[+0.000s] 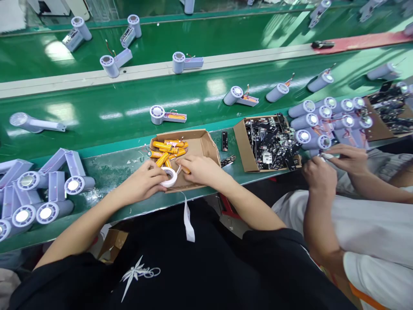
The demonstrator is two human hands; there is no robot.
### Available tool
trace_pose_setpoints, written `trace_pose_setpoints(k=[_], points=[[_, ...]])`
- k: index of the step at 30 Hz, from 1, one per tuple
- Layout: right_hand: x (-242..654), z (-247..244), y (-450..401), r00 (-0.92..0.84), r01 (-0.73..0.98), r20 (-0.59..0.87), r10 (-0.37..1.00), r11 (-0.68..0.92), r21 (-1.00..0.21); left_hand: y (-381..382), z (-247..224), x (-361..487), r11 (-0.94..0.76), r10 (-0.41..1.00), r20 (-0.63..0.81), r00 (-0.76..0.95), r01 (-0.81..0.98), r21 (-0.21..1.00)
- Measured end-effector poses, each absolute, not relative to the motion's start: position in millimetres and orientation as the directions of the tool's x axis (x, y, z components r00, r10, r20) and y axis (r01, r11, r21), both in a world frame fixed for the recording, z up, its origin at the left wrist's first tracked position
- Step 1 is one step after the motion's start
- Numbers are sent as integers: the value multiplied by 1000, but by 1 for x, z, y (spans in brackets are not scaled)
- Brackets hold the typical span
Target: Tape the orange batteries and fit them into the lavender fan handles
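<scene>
My left hand point(145, 181) grips a roll of white tape point(174, 176) by its left side, over the front of a shallow cardboard box point(201, 144). Close beside the roll, my right hand point(201, 171) pinches a short white strip of tape point(179, 169) that seems to lead off the roll. Its fingers are closed. Several orange cylindrical batteries point(164, 146) with thin wires lie heaped in the left part of the box. One orange piece shows by my right fingertips; whether I touch it, I cannot tell. A loose white strip point(188, 221) hangs below the table edge.
Lilac fan-like housings point(48, 211) are stacked at left; more stand on the green conveyor belt point(122, 101) behind. Right of my box are a black circuit board point(224, 141) and a carton point(240, 140) of boards. A co-worker's hands point(322, 172) work at right near further housings.
</scene>
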State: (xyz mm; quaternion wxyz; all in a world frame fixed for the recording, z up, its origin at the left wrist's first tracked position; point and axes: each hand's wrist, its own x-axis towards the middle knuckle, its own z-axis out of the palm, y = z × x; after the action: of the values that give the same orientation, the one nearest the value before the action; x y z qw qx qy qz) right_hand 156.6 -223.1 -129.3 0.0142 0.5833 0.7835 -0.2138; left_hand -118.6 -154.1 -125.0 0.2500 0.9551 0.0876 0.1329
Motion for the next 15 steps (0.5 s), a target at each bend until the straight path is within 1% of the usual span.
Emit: trace_pose_setpoints(k=[2, 3, 4, 5, 7, 9, 10, 11, 12, 14, 15], points=[[176, -125, -224, -231, 948, -260, 938, 156, -279, -157, -116, -124, -857, 240, 291, 926, 61, 511], [187, -122, -226, -186, 949, -223, 957, 117, -292, -158, -111, -127, -859, 242, 325, 914, 46, 510], [197, -120, -228, -146, 937, -165, 975, 84, -338, -160, -106, -129, -864, 246, 355, 902, 39, 501], [205, -119, -231, -110, 906, -89, 990, 63, -418, -162, -102, -131, -874, 258, 379, 888, 48, 483], [216, -117, -238, -26, 775, 85, 996, 73, -628, -165, -99, -133, -902, 291, 418, 861, 102, 419], [217, -115, -246, 95, 568, 231, 968, 138, -811, -167, -99, -133, -927, 294, 436, 851, 142, 348], [214, -115, -250, 158, 449, 276, 948, 180, -875, -168, -100, -132, -936, 285, 439, 852, 150, 317], [210, -114, -254, 212, 325, 292, 933, 214, -921, -168, -101, -131, -945, 272, 439, 856, 151, 291], [205, -112, -256, 244, 204, 277, 929, 230, -951, -168, -102, -130, -952, 259, 436, 862, 150, 268], [194, -109, -260, 239, 13, 192, 952, 195, -981, -168, -104, -128, -965, 230, 426, 875, 148, 218], [190, -107, -261, 213, -37, 141, 967, 153, -988, -168, -104, -128, -971, 215, 422, 881, 147, 188]])
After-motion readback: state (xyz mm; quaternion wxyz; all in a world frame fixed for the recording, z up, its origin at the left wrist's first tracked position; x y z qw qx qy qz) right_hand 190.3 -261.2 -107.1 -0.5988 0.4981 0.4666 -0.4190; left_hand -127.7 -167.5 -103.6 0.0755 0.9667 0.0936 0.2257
